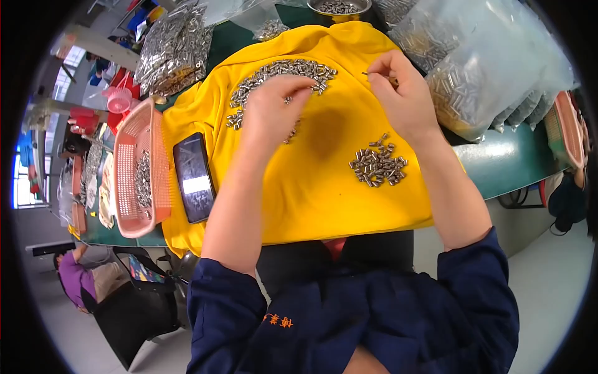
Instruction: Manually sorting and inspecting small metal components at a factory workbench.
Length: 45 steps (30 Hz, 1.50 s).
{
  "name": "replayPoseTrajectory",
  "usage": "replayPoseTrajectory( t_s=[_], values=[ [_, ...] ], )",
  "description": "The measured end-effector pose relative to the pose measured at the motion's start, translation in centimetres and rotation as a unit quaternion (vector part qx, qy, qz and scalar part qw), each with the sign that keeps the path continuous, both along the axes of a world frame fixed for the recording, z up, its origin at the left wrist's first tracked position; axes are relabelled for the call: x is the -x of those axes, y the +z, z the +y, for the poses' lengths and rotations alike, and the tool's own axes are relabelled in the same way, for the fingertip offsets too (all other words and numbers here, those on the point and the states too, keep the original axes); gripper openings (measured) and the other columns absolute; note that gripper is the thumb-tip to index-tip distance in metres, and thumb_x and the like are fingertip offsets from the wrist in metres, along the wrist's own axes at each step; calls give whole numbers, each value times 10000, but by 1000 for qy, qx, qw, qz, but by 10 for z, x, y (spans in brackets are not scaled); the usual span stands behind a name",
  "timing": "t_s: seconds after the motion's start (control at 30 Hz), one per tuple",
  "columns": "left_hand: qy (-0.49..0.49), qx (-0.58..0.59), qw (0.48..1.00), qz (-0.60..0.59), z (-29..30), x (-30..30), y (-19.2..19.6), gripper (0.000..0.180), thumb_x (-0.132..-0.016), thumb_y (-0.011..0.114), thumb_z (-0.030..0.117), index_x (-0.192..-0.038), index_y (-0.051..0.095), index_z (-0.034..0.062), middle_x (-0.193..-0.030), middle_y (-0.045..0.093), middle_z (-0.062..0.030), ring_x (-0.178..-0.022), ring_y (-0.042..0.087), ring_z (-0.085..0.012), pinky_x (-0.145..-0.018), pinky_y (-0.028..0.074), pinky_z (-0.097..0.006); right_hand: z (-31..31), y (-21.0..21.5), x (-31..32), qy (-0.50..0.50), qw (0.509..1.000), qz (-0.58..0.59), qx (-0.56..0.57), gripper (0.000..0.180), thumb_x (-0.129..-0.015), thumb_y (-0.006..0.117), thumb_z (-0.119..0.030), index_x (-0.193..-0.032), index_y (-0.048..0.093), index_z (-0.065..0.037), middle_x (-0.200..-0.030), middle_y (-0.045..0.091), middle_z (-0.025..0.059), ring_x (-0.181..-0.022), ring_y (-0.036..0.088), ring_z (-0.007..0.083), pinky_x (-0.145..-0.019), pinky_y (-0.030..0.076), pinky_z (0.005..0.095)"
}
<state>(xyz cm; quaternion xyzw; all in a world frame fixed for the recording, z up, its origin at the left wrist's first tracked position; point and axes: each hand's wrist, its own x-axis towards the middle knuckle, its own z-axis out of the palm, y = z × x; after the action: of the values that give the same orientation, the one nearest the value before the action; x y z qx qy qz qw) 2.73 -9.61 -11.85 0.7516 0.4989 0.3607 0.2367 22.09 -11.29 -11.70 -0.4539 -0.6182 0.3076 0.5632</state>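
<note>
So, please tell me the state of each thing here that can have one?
Phone: screen lit, flat on the yellow cloth.
Pink basket: partly filled with metal parts.
Steel bowl: holds metal parts.
Clear bags: full.
Left hand: fingers down on loose parts.
Right hand: pinching a thin pin.

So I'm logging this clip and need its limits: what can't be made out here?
- Head view: what the left hand grips; its curled fingers hide it.
- Thin piece at the right hand: too small to identify.
- Steel bowl: cut off by the top edge.
- Phone screen: glare-blurred.
</note>
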Motion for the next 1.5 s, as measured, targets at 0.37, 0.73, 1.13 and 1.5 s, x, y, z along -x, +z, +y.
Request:
replayPoseTrajectory(
  t_s=[0.37,0.73,1.13,1.5],
  values=[
    [-50,-49,948,311,30,-19,-6,161,-700,565,185,-782,605,53,-791,579,-116,-750,553,-269,-671,432,-345,-5,6,6,9,1000,-29,3,93,-731,489,-100,-782,481,-22,-662,542,78,-573,501,152,-537,398,253],
    [-66,91,985,131,14,-13,5,136,-722,567,91,-841,595,31,-807,599,-82,-733,576,-184,-662,447,-281,-5,8,5,25,999,-43,1,100,-725,484,-97,-789,476,-20,-653,525,74,-574,486,146,-540,396,254],
    [-110,288,879,-364,-12,-9,-1,143,-727,585,-10,-869,571,-12,-788,600,-66,-728,576,-121,-682,460,-217,-9,6,13,146,984,-40,91,90,-711,469,-84,-779,474,-24,-634,485,18,-562,415,77,-505,350,213],
    [-125,283,881,-359,-13,-11,-4,129,-729,586,-3,-857,576,-5,-789,601,-59,-723,570,-106,-669,452,-201,-12,5,14,148,983,-83,66,52,-731,470,-28,-783,466,-34,-688,461,-6,-611,403,59,-524,344,196]
  ],
)
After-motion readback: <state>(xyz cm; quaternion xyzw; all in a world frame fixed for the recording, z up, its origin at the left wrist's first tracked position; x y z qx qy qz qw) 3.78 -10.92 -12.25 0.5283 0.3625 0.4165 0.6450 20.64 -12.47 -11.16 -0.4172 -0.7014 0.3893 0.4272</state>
